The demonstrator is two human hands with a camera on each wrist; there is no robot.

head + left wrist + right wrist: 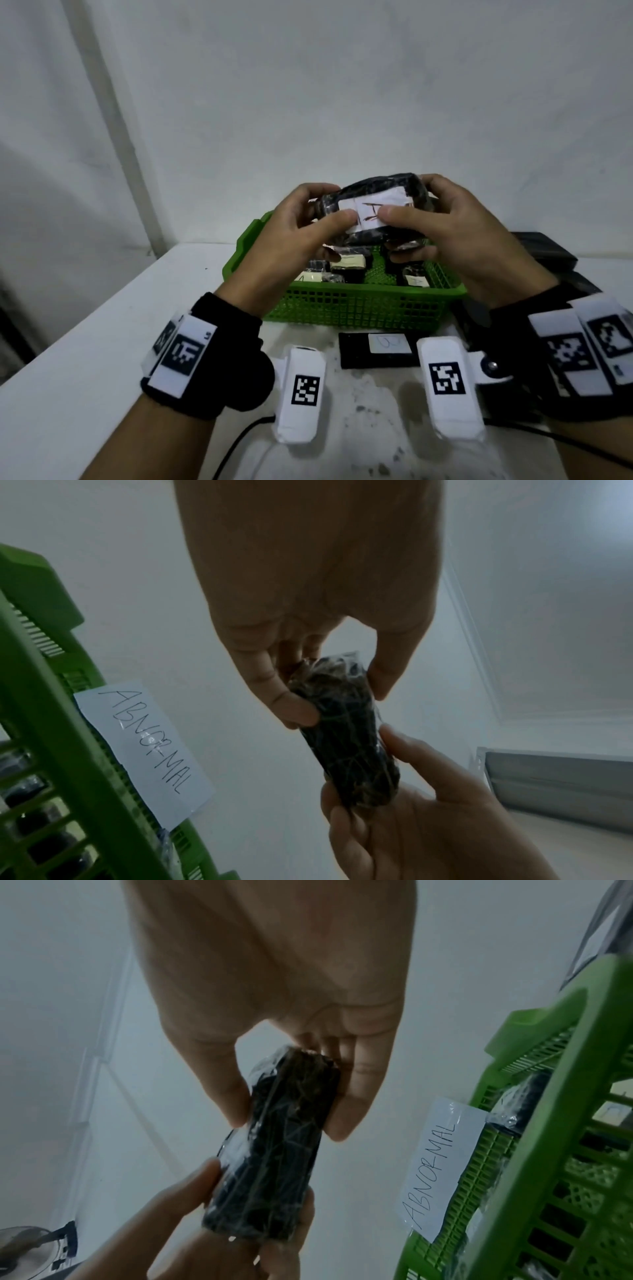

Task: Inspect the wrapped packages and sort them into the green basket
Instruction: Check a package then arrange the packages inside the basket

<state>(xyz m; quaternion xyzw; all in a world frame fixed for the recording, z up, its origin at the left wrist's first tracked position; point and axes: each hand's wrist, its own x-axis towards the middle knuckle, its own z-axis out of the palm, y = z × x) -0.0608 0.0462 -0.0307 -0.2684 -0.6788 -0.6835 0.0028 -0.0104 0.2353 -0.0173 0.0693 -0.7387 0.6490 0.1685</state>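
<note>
A black package in clear wrap (376, 195), with a white handwritten label, is held in the air over the green basket (346, 298). My left hand (330, 209) grips its left end, thumb on the label. My right hand (409, 202) grips the right end, fingers curled over the top. In the left wrist view the left hand (337, 696) pinches the package (346, 745). The right wrist view has the right hand (291, 1118) pinching the package (281, 1164). Several wrapped packages (346, 269) lie in the basket, which carries an "ABNORMAL" paper label (143, 745).
Another black labelled package (373, 349) lies on the white table (102, 342) just in front of the basket. Dark packages (541, 253) are stacked to the right of the basket. A black cable (239, 442) trails near the table's front edge. A white wall stands behind.
</note>
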